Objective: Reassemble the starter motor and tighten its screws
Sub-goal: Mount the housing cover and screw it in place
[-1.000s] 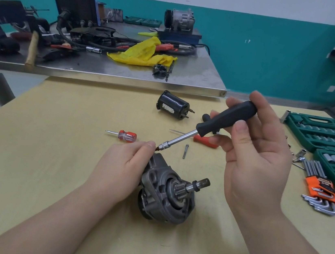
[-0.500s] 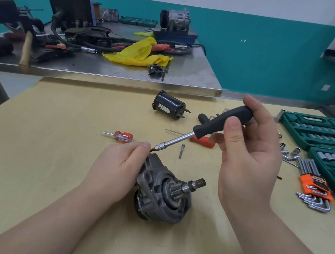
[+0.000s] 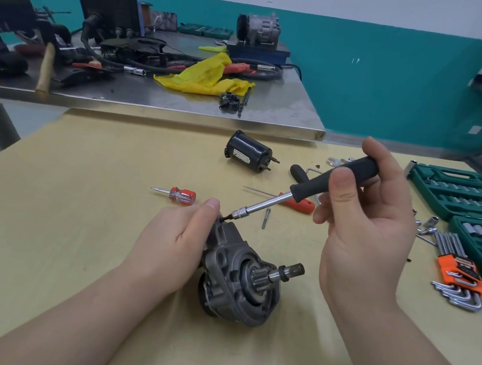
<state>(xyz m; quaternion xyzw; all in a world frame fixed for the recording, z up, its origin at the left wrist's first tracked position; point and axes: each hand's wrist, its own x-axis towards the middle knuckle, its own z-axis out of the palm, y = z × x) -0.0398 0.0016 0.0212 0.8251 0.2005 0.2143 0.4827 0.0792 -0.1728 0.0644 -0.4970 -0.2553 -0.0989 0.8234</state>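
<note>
While the right hand (image 3: 371, 227) is gripping the black-handled, steel-shafted screwdriver (image 3: 309, 191), fingers curled round its handle, the left hand (image 3: 176, 241) is clasping the grey cast-metal starter motor (image 3: 239, 277) lying on the pale yellow wooden table (image 3: 60, 219). Judgement: the slanted bit is risking slipping out of the screw (image 3: 222, 219). Green socket cases (image 3: 462, 193) are lying right; a steel bench (image 3: 159, 95) is standing behind.

Two hands are seen: left hand (image 3: 173, 241) and right hand (image 3: 365, 229). One starter motor (image 3: 239, 280), one black cylinder (image 3: 248, 151), three screwdrivers, one loose bolt (image 3: 265, 218), two green socket trays and one hex-key set (image 3: 460, 272) are counted.
</note>
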